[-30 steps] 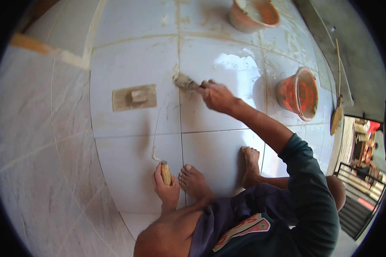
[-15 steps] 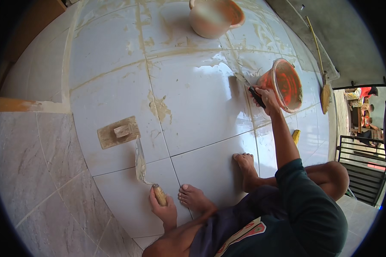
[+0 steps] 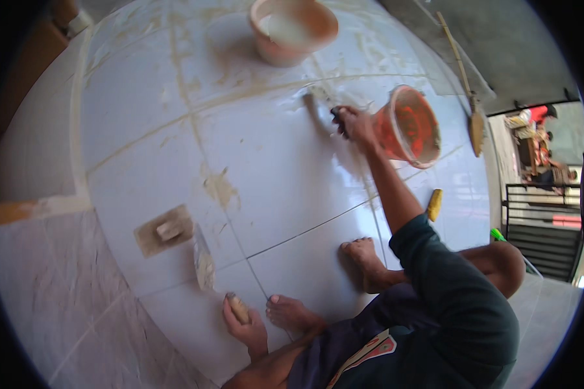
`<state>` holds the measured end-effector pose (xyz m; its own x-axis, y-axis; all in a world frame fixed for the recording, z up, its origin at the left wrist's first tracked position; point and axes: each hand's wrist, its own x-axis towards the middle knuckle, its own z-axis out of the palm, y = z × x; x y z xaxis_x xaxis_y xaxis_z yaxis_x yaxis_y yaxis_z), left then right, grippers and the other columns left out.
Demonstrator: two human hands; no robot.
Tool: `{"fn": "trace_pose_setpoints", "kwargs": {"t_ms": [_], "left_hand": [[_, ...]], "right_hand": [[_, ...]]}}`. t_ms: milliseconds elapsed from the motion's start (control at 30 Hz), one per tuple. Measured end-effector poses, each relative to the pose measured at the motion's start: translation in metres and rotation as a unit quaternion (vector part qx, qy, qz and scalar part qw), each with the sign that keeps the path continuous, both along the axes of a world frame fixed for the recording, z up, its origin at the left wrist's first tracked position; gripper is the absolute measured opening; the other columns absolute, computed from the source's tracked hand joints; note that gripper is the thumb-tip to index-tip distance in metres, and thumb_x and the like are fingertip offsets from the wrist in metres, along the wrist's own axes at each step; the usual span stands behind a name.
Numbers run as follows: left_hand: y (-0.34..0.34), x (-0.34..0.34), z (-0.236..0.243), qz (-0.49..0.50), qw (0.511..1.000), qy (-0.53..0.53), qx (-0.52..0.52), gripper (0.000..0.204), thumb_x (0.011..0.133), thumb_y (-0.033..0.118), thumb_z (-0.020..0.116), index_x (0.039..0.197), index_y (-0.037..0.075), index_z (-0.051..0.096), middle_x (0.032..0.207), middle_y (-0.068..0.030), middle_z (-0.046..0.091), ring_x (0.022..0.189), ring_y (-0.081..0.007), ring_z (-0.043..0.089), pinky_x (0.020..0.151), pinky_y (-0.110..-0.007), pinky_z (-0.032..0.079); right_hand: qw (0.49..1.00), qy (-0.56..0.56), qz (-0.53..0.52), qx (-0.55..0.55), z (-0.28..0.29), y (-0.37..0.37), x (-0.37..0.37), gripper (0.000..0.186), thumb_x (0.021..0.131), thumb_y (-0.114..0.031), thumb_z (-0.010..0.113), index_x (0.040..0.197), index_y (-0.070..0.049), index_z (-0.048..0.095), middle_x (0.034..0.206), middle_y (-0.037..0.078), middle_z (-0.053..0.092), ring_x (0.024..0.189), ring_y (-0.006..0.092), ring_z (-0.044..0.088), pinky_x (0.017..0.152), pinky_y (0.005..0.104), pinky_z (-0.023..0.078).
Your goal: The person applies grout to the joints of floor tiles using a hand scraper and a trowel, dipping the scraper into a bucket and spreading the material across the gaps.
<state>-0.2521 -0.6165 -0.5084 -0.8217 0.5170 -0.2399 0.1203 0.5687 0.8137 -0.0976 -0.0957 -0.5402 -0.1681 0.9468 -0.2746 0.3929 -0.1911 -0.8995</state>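
Note:
My left hand (image 3: 248, 334) is closed round the wooden handle of a pointed trowel (image 3: 204, 260). Pale paste smears its blade, which lies over the tiles beside a wooden float (image 3: 164, 231). Farther off, my right hand (image 3: 359, 128) grips the black handle of a putty knife (image 3: 322, 97). The knife's blade meets the white tiles near a pasty joint, though blur hides its exact edge. Just right of that hand, an orange bucket (image 3: 390, 137) rests tilted, its mouth facing right, its inside smeared with paste.
A pinkish basin (image 3: 284, 55) with cloudy liquid stands at the far side. A yellow object (image 3: 434, 205) lies right of my foot. Beyond it are a broom (image 3: 477, 133), a black gate (image 3: 542, 223) and several people (image 3: 538, 146) outside. Tan paste marks many tile joints.
My right hand has moved the putty knife left and farther away across the tiles. The whole view has shifted slightly. My left hand still holds the trowel in nearly the same place.

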Motion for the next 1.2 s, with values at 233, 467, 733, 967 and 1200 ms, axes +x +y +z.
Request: {"fn": "trace_pose_setpoints", "kwargs": {"t_ms": [233, 467, 733, 967, 1200], "left_hand": [[0.027, -0.01, 0.017, -0.008, 0.995, -0.096, 0.013, 0.055, 0.088, 0.009, 0.059, 0.14, -0.007, 0.048, 0.139, -0.0236, 0.053, 0.126, -0.0321, 0.056, 0.103, -0.041, 0.047], [0.017, -0.017, 0.01, -0.043, 0.997, -0.047, -0.044, 0.06, 0.087, 0.011, 0.063, 0.143, -0.003, 0.047, 0.138, -0.0213, 0.055, 0.125, -0.0302, 0.056, 0.105, -0.04, 0.045], [0.005, -0.022, -0.008, -0.038, 0.999, -0.039, -0.001, 0.061, 0.087, 0.011, 0.066, 0.144, -0.002, 0.047, 0.145, -0.0209, 0.05, 0.131, -0.0325, 0.052, 0.107, -0.041, 0.044], [-0.001, -0.022, -0.002, 0.039, 0.997, -0.063, 0.008, 0.063, 0.077, -0.006, 0.059, 0.139, -0.009, 0.045, 0.131, -0.0233, 0.055, 0.122, -0.0321, 0.056, 0.103, -0.04, 0.045], [-0.005, -0.029, -0.01, 0.053, 0.998, -0.018, 0.027, 0.061, 0.073, -0.004, 0.065, 0.132, -0.009, 0.051, 0.115, -0.0219, 0.058, 0.104, -0.0345, 0.061, 0.091, -0.041, 0.051]], "right_hand": [[0.979, -0.171, -0.103, 0.044, -0.001, -0.084, 0.072, 0.035, 0.08, -0.018, 0.062, 0.106, 0.002, 0.073, 0.086, 0.03, 0.069, 0.083, 0.0408, 0.069, 0.083, 0.0457, 0.052], [0.973, -0.211, -0.036, 0.091, -0.038, 0.018, 0.02, 0.034, 0.078, -0.018, 0.058, 0.099, 0.003, 0.073, 0.075, 0.026, 0.067, 0.076, 0.0384, 0.068, 0.076, 0.0459, 0.052], [0.948, -0.253, 0.121, 0.151, -0.018, 0.092, 0.018, 0.033, 0.079, -0.017, 0.063, 0.107, -0.002, 0.075, 0.075, 0.013, 0.069, 0.061, 0.0189, 0.063, 0.06, 0.0342, 0.054], [0.945, -0.242, 0.152, 0.161, -0.016, 0.088, 0.013, 0.027, 0.082, -0.017, 0.06, 0.102, -0.008, 0.075, 0.093, 0.024, 0.07, 0.087, 0.0429, 0.067, 0.079, 0.0463, 0.053], [0.908, -0.322, 0.251, 0.096, 0.009, 0.108, -0.007, 0.027, 0.077, -0.004, 0.059, 0.098, -0.003, 0.076, 0.068, 0.005, 0.067, 0.064, 0.0099, 0.06, 0.058, 0.0274, 0.047]]}}
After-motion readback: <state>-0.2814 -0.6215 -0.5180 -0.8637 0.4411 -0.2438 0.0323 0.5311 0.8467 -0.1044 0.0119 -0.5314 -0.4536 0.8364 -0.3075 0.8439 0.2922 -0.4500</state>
